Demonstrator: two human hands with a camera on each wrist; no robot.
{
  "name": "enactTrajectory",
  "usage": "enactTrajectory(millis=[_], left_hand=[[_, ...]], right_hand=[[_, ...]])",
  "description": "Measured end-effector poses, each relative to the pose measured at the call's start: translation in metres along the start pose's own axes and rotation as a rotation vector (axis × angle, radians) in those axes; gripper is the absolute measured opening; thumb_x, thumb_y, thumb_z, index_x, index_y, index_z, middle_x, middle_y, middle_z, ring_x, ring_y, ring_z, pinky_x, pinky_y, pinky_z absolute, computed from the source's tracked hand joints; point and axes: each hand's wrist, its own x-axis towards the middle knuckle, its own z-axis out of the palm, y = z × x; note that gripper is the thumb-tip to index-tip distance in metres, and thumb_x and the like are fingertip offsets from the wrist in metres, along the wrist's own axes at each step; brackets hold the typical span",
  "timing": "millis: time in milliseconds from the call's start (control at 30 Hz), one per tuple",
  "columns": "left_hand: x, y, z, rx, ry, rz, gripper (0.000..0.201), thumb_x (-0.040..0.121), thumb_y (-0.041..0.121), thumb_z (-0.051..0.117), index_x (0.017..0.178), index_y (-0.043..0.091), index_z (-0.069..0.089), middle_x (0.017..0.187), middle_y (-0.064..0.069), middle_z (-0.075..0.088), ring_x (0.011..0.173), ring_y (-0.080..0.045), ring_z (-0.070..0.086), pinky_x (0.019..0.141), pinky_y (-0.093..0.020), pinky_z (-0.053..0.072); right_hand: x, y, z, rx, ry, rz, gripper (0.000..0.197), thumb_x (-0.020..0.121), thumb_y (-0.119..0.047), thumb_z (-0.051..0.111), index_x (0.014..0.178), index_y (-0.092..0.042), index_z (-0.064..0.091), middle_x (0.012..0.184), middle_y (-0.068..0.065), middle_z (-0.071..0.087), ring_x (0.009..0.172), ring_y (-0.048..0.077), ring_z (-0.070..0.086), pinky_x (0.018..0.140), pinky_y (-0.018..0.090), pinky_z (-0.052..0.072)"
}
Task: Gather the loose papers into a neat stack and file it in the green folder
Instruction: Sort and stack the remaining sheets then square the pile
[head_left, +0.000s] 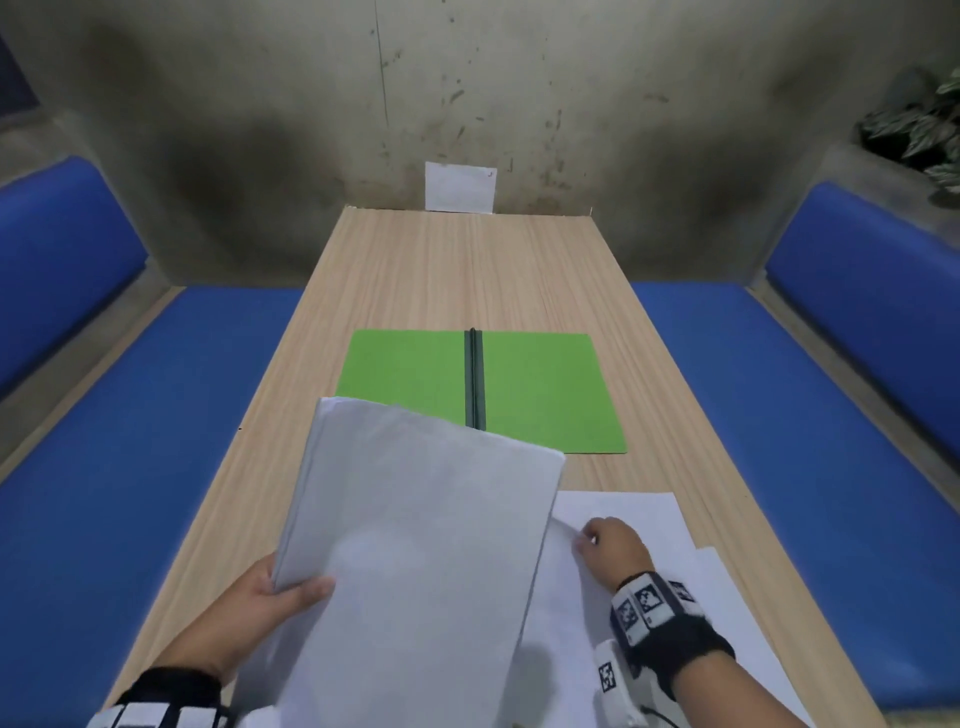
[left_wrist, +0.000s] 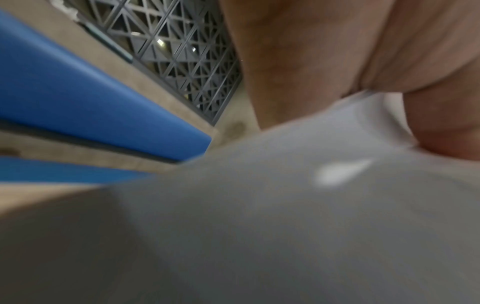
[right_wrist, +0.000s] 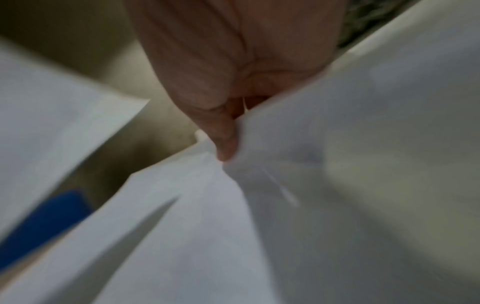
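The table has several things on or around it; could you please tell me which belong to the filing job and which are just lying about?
Job:
- paper stack, gripped by left hand
- loose sheets, pinched by right hand
- green folder, lying open

Lying about:
- white card at the wall
- plant
- blue benches

Matt green folder (head_left: 545, 389) on wood-grain table (head_left: 467, 270); white paper sheets (head_left: 415, 545).

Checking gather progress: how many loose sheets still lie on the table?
2 visible: a sheet the right hand pinches, and another farther right. The held stack may hide more.
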Motion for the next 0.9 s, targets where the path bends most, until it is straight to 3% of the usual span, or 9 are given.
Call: enactTrajectory(millis=[67, 133, 267, 500, 600, 700, 767, 833, 900], left_hand=[[0.010, -0.017, 0.002, -0.086, -0.010, -0.024, 0.101, 0.021, 0.051, 0.090, 0.108, 0.007, 0.063, 0.099, -0.016, 0.074, 0.090, -0.028, 0.072, 0.064, -0.025, 0.058], [0.022, -0.036, 0.007, -0.129, 0.009, -0.054, 0.093, 0.032, 0.041, 0.090, 0.113, 0.005, 0.061, 0.106, -0.017, 0.072, 0.097, -0.029, 0.070, 0.076, -0.032, 0.058], [0.040, -0.071, 0.019, -0.094, 0.087, -0.114, 0.053, 0.068, 0.020, 0.076, 0.116, 0.005, 0.060, 0.101, -0.009, 0.075, 0.088, -0.016, 0.072, 0.086, -0.037, 0.050], [0.057, -0.100, 0.033, 0.310, 0.307, -0.196, 0.056, 0.068, 0.025, 0.069, 0.118, 0.002, 0.061, 0.112, -0.018, 0.066, 0.097, -0.029, 0.062, 0.088, -0.036, 0.047], [0.057, -0.097, 0.040, 0.592, 0.408, -0.278, 0.046, 0.078, 0.027, 0.066, 0.119, 0.009, 0.060, 0.129, -0.013, 0.048, 0.115, -0.032, 0.048, 0.097, -0.034, 0.039], [0.059, -0.091, 0.040, 0.508, 0.373, -0.249, 0.040, 0.081, 0.015, 0.064, 0.119, 0.002, 0.059, 0.121, -0.014, 0.052, 0.098, -0.029, 0.054, 0.090, -0.034, 0.045], [0.060, -0.085, 0.037, 0.398, 0.293, -0.242, 0.040, 0.083, 0.010, 0.062, 0.121, 0.001, 0.056, 0.107, -0.012, 0.060, 0.090, -0.027, 0.057, 0.083, -0.032, 0.045], [0.059, -0.078, 0.030, 0.305, 0.217, -0.267, 0.045, 0.082, 0.014, 0.064, 0.125, 0.004, 0.052, 0.109, -0.012, 0.064, 0.097, -0.029, 0.061, 0.091, -0.038, 0.047], [0.056, -0.069, 0.025, 0.214, 0.180, -0.263, 0.049, 0.080, 0.016, 0.066, 0.126, 0.006, 0.053, 0.111, -0.014, 0.067, 0.100, -0.032, 0.063, 0.097, -0.046, 0.046]], right_hand=[[0.004, 0.020, -0.013, 0.081, 0.002, 0.130, 0.011, 0.085, -0.018, 0.048, 0.081, -0.012, 0.057, 0.094, 0.008, 0.062, 0.091, 0.026, 0.058, 0.082, 0.030, 0.046], [0.004, 0.042, -0.023, 0.060, 0.026, 0.297, 0.024, 0.085, -0.019, 0.048, 0.099, -0.008, 0.063, 0.110, 0.014, 0.062, 0.102, 0.029, 0.059, 0.087, 0.031, 0.047], [-0.004, 0.072, -0.025, -0.033, -0.002, 0.543, 0.032, 0.086, -0.018, 0.048, 0.114, -0.006, 0.057, 0.113, 0.011, 0.053, 0.109, 0.027, 0.050, 0.083, 0.028, 0.044], [-0.014, 0.083, -0.005, 0.209, 0.108, 0.634, 0.072, 0.065, -0.021, 0.068, 0.129, -0.011, 0.036, 0.120, 0.017, 0.056, 0.111, 0.037, 0.053, 0.084, 0.039, 0.051], [-0.019, 0.078, -0.007, 0.187, 0.099, 0.684, 0.067, 0.058, -0.026, 0.068, 0.118, -0.007, 0.044, 0.118, 0.017, 0.049, 0.106, 0.035, 0.053, 0.075, 0.034, 0.047], [-0.020, 0.075, -0.010, 0.250, 0.084, 0.681, 0.066, 0.051, -0.023, 0.070, 0.109, -0.002, 0.047, 0.101, 0.016, 0.058, 0.084, 0.032, 0.062, 0.073, 0.036, 0.055], [-0.018, 0.078, -0.012, 0.284, 0.058, 0.646, 0.064, 0.056, -0.020, 0.071, 0.112, -0.001, 0.045, 0.090, 0.014, 0.063, 0.072, 0.028, 0.062, 0.062, 0.031, 0.054], [-0.020, 0.081, -0.016, 0.233, 0.020, 0.615, 0.054, 0.064, -0.025, 0.069, 0.108, -0.004, 0.048, 0.094, 0.011, 0.062, 0.075, 0.026, 0.060, 0.054, 0.024, 0.043], [-0.020, 0.081, -0.016, 0.169, -0.006, 0.627, 0.051, 0.066, -0.032, 0.066, 0.108, -0.007, 0.051, 0.107, 0.012, 0.057, 0.087, 0.028, 0.057, 0.062, 0.026, 0.044]])
